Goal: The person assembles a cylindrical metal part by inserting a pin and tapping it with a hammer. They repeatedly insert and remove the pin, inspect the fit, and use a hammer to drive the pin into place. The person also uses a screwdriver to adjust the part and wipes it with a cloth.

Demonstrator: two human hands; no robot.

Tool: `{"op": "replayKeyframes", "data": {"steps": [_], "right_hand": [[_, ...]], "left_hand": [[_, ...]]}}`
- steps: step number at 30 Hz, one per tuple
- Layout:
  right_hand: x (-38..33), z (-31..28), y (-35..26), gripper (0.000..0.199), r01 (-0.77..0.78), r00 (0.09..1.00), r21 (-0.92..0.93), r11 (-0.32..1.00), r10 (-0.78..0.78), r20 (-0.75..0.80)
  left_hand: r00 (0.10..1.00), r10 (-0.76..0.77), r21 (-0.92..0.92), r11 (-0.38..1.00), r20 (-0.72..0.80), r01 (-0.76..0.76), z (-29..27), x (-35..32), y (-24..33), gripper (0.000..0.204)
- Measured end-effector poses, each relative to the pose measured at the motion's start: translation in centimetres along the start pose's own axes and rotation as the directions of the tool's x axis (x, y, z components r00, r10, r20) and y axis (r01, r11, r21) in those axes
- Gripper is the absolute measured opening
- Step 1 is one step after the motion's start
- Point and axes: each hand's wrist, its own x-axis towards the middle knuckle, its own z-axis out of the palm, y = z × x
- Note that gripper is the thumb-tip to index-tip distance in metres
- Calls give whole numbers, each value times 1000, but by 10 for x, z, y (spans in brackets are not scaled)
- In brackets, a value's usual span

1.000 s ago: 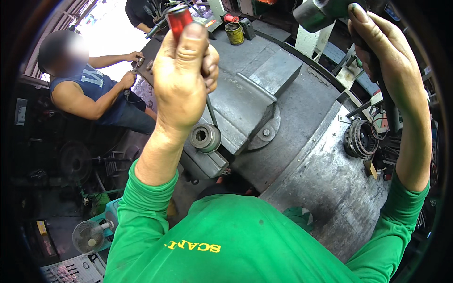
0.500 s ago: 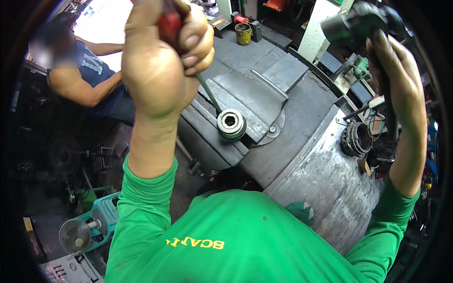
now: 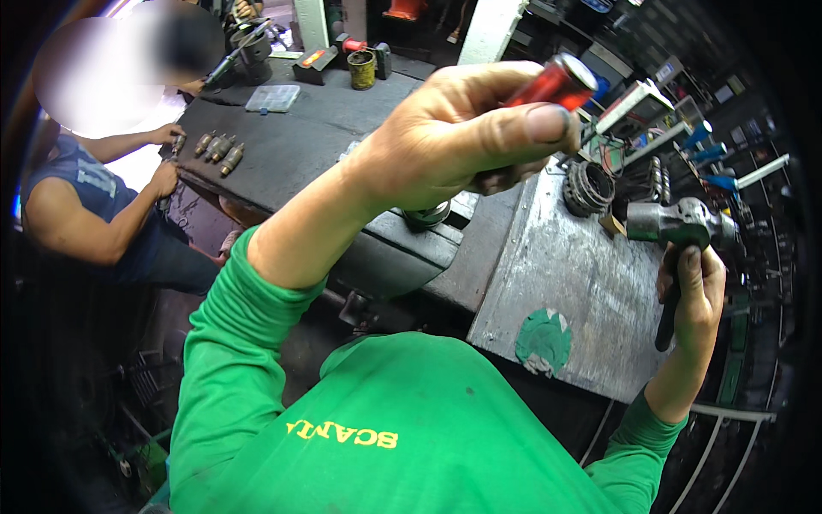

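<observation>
Head view: the left hand (image 3: 467, 128) grips a red cylindrical handle (image 3: 556, 81), the right hand (image 3: 695, 291) a grey steel hammer (image 3: 676, 224), apart, and the round metal part (image 3: 428, 216) sits half hidden at the grey metal vise (image 3: 398, 264), progress unclear from here.

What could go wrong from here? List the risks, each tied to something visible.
1. The left hand is bare, its thumb close to the capped end of the red handle; if the hammer in the right hand struck there off-centre, it might hit the thumb.
2. The round metal part at the vise is partly hidden by the left arm, so a shift might go unnoticed.
</observation>
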Motion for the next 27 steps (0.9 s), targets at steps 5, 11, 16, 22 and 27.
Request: {"op": "replayKeyframes", "data": {"steps": [5, 11, 16, 22, 27], "right_hand": [[-58, 13, -25, 50, -88, 983, 9, 996, 88, -160], [-107, 30, -58, 51, -171, 938, -77, 982, 139, -316], [-122, 46, -88, 51, -162, 946, -111, 980, 123, -300], [-125, 59, -115, 48, -151, 908, -158, 976, 73, -412], [-104, 54, -157, 55, -40, 924, -167, 985, -27, -380]], "left_hand": [[970, -141, -132, 977, 196, 169, 2, 9, 1, 35], [950, -133, 128, 987, 282, 100, 6, 4, -8, 39], [935, -76, 190, 982, 347, 9, -2, -2, -9, 40], [927, -118, 273, 962, 357, 17, -1, -4, -5, 42], [932, -83, 246, 969, 352, -6, 2, -7, -1, 38]]}}
